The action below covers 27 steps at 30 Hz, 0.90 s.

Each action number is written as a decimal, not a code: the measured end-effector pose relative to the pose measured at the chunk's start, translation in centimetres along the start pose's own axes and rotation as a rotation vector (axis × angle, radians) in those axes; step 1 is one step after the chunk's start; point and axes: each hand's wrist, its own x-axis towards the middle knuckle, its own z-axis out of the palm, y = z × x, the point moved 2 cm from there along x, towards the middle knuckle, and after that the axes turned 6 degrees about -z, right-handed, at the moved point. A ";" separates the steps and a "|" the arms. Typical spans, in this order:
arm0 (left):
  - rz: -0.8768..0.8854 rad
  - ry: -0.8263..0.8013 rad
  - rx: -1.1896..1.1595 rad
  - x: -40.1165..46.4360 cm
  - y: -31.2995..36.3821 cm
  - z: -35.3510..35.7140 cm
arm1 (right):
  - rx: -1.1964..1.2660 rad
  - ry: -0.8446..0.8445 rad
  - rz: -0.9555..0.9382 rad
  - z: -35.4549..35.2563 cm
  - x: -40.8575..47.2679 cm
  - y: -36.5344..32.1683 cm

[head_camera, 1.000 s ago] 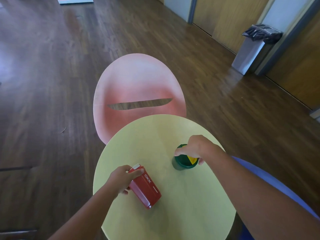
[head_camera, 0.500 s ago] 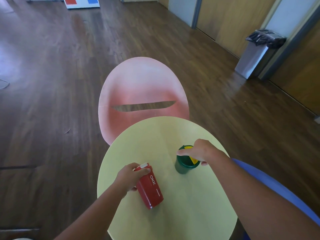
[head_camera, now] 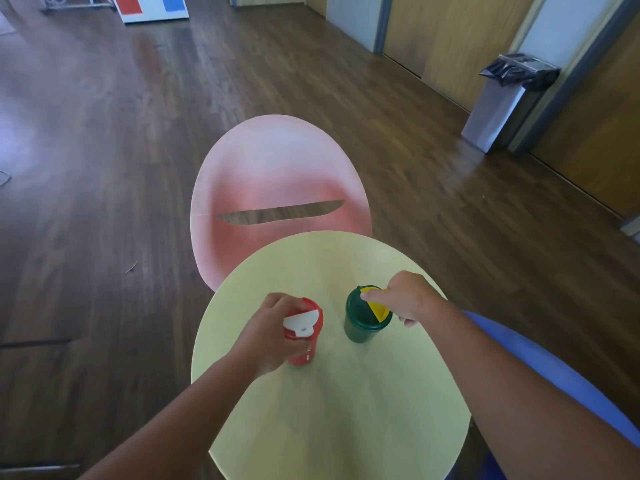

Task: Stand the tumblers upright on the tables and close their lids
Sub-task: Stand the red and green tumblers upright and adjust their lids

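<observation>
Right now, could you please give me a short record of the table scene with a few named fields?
surface: round yellow table
red tumbler: upright, white flap on its lid
green tumbler: upright, yellow flap on its lid
left hand: wrapped around the red tumbler's side
right hand: fingers on the green tumbler's lid
behind table: pink chair
far right: bin by the wall

Left hand wraps red tumbler, upright on round yellow desk; white lid flap on top. Right hand rests fingers on green tumbler, over its yellow flap. Pink chair beyond.
</observation>
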 end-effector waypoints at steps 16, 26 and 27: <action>0.115 0.053 0.202 -2.0 -1.1 0.0 | -0.188 -0.040 -0.219 -0.3 -0.5 0.1; 0.010 0.118 0.124 -1.4 0.2 0.5 | -0.341 -0.227 -0.401 0.1 -1.2 -0.1; 0.007 0.115 0.133 -1.3 0.4 0.5 | -0.335 -0.223 -0.399 0.3 -1.2 0.0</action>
